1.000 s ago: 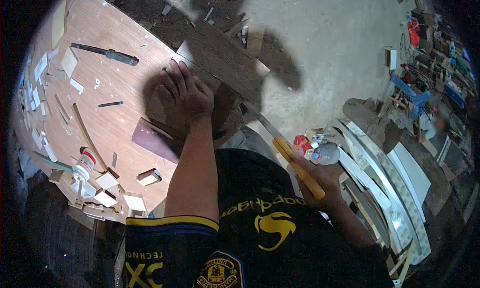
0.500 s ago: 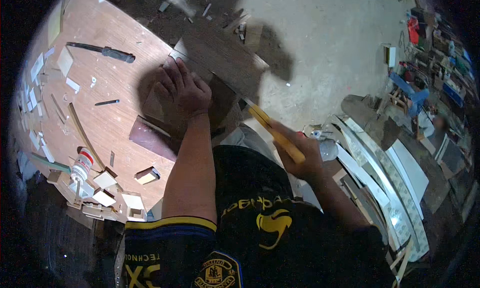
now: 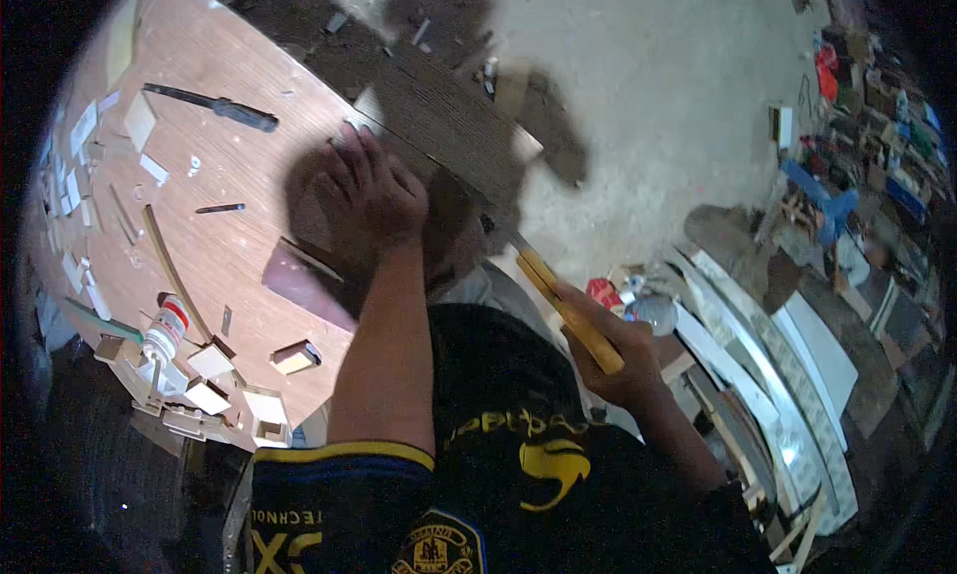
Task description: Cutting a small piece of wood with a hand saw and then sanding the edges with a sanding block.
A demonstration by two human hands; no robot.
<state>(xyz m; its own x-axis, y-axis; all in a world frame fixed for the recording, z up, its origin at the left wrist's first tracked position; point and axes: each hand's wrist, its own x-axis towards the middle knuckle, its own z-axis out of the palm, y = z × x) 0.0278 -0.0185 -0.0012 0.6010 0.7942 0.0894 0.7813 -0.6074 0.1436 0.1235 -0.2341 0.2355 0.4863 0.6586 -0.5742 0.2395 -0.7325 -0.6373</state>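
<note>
My right hand (image 3: 616,350) is wrapped round the yellow handle of a handsaw (image 3: 543,280). The thin blade points up and left, along the edge of a wooden board (image 3: 454,116) that juts past the table edge. In dark shadow, much of the blade is hard to make out. My left hand (image 3: 384,195) lies flat with its fingers spread, pressing on the wood left of the blade. Close to my left forearm lies a reddish-brown flat piece (image 3: 304,280).
On the light wooden table (image 3: 249,165) lie a dark-handled tool (image 3: 234,111), a pen (image 3: 219,208), a white bottle with a red band (image 3: 166,325), a curved strip (image 3: 172,260) and several offcuts. Long panels (image 3: 768,355) lean at the right. Another person (image 3: 852,255) is at the far right.
My right hand has drawn the saw back, down and to the right. My left hand stays pressed on the wood; the whole view has shifted slightly.
</note>
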